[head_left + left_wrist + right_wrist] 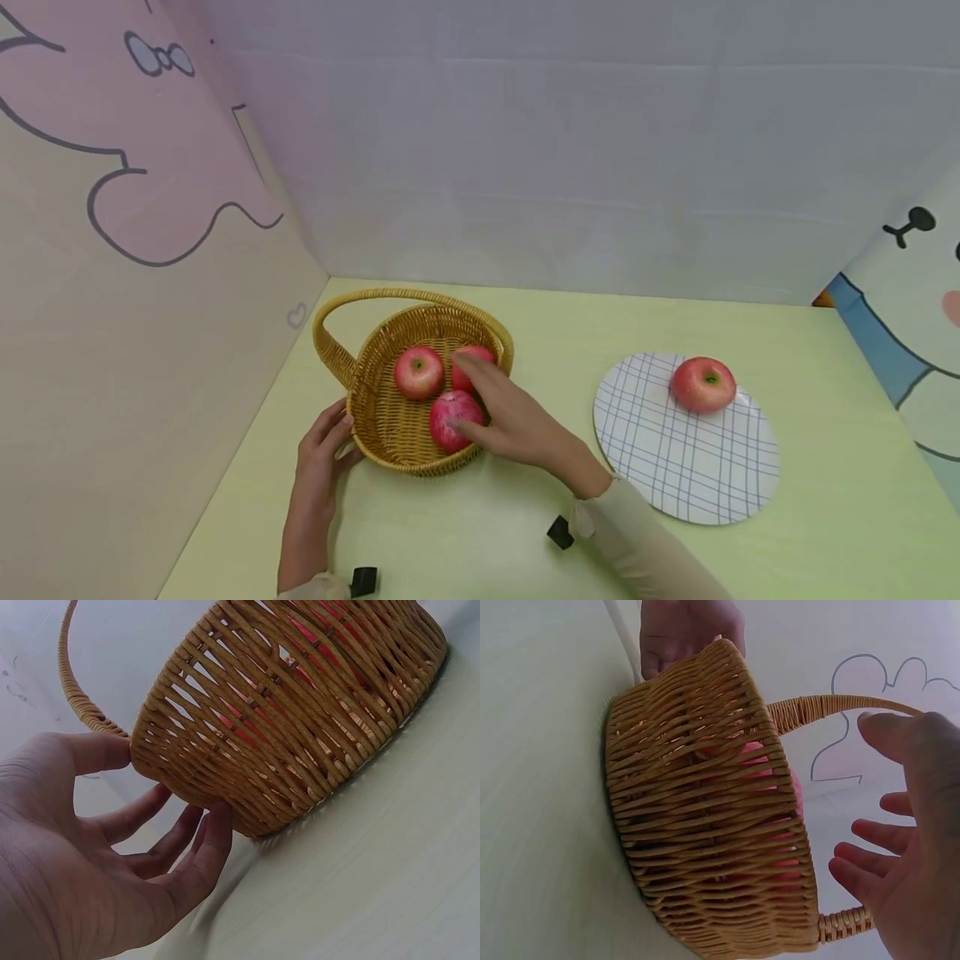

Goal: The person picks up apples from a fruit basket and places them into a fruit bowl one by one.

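A wicker basket point(431, 467) with an arched handle stands on the table at left of centre. Inside it lie a red apple point(417, 373), a streaked darker apple point(452, 408) and a third apple point(460, 380), partly covered by my right hand point(521, 423). That hand hovers over the basket's right side, thumb and fingers spread; in the right wrist view nothing is between them. My left hand point(82, 862) holds the basket's left side, its thumb at the rim and bent fingers against the lower wall in the left wrist view.
To the right, a round white plate point(660, 458) with a blue grid pattern bears one red apple point(703, 385). Printed sheets with cartoon drawings stand along the left, back and right sides of the table point(450, 550).
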A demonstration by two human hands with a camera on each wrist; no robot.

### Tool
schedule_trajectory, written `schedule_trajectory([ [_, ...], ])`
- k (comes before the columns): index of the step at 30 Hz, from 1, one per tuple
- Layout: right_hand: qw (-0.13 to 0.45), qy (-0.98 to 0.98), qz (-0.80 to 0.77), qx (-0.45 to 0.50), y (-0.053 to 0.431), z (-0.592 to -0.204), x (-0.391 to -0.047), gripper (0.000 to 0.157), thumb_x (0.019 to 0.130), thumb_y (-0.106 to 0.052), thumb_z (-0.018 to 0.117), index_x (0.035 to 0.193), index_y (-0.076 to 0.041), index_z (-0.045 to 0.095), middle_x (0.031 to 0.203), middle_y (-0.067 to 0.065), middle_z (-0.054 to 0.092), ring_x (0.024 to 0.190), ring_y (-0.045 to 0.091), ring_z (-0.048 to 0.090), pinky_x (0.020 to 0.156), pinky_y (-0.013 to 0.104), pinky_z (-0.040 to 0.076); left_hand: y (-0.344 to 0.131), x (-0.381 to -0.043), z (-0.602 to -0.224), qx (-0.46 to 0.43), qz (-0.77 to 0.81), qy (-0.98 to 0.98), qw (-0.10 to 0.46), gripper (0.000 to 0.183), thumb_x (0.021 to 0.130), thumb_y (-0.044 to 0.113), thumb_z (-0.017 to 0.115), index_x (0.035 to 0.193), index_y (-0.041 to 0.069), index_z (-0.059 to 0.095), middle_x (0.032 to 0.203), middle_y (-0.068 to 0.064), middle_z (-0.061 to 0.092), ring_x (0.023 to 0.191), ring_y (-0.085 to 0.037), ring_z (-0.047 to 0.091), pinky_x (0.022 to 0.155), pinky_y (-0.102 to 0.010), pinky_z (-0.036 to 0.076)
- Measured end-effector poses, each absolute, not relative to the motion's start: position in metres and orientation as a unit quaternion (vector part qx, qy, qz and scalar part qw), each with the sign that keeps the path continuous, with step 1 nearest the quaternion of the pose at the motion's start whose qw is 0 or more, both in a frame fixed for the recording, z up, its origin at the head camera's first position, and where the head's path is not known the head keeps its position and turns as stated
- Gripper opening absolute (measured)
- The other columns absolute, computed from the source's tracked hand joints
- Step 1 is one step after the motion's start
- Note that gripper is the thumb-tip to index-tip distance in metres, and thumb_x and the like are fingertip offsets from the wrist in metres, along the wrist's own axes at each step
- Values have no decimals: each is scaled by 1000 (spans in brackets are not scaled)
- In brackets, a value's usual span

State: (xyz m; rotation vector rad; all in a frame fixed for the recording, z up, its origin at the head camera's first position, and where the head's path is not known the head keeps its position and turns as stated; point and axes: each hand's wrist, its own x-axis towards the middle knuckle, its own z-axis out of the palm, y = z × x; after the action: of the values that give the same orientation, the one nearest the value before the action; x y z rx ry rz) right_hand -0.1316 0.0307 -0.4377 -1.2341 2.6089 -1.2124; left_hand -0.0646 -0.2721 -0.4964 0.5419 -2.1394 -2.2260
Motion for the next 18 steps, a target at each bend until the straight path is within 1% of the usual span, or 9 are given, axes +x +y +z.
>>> schedule_trajectory([
  [4,19,846,-368,-386,20,-437,-138,79,101,-39,66,164,-9,28,169,8,33,158,25,32,123,49,38,-271,-67,-496,174,-707,-686,-1,49,109,35,54,154,15,49,135,11,59,116,-3,65,87,-24,59],
  [10,28,864,-339,-372,5,-441,-147,81,102,-46,64,166,-14,25,170,9,30,156,27,34,121,49,41,-272,-68,-496,175,-709,-683,1,49,110,33,54,154,13,49,134,13,60,113,-1,66,86,-23,59],
  [14,7,874,-303,-381,-6,-445,-154,81,102,-45,64,165,-11,26,169,11,31,156,30,35,121,47,41,-274,-69,-497,166,-713,-681,6,49,110,33,54,153,11,49,133,12,61,113,-2,66,86,-24,59],
  [16,-8,879,-280,-385,-11,-447,-157,81,102,-45,64,164,-9,27,168,12,33,156,31,34,123,47,38,-274,-68,-498,160,-716,-679,7,50,110,32,54,154,9,48,132,12,62,113,-3,67,85,-24,59],
  [18,-21,887,-256,-385,-16,-448,-160,81,101,-45,65,163,-8,28,166,13,35,155,31,35,124,46,37,-275,-68,-499,157,-719,-676,6,50,109,31,55,153,7,48,131,12,63,113,-3,67,85,-25,60],
])
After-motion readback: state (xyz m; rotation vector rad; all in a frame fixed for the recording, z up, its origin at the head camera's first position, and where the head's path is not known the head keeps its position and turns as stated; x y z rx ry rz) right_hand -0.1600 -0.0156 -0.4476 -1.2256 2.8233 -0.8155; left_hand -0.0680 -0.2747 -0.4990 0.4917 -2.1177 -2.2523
